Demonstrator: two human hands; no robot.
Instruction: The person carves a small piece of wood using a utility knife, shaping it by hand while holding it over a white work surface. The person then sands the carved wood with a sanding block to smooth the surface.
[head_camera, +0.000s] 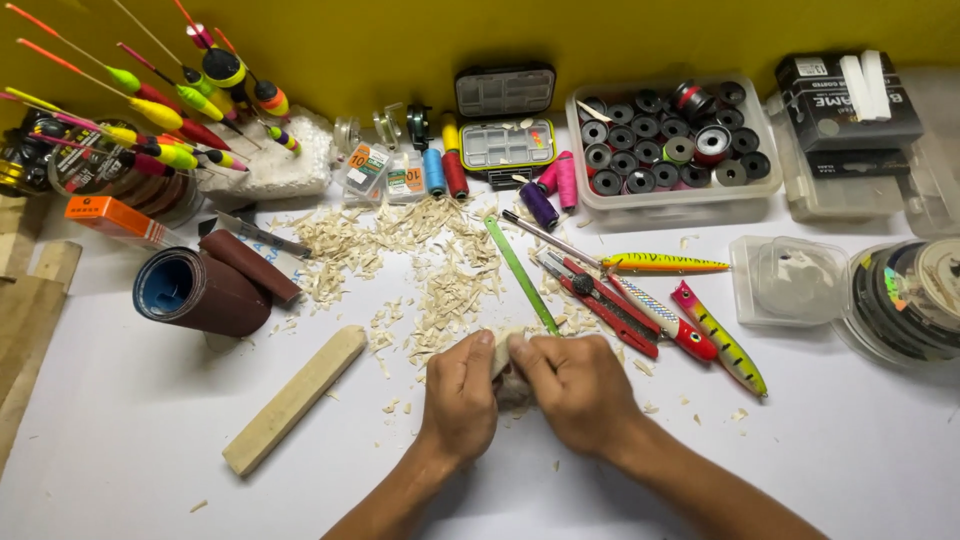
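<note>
My left hand (459, 392) and my right hand (579, 390) are closed together around a small pale wooden piece (503, 352) near the table's front middle. Only its top end shows between my thumbs; something greyish (513, 394) shows under it between my palms. Wood shavings (440, 270) lie scattered just beyond my hands. A long pale wooden stick (293, 398) rests to the left of my left hand. A green rod (522, 274) lies slanted just above my hands.
Rolls of sandpaper (205, 290) lie at left. Red pliers (598, 297) and painted fishing lures (717, 336) lie at right. Fishing floats (165, 105), thread spools (445, 172), a tackle box (506, 130), and a clear tub of spools (668, 195) line the back.
</note>
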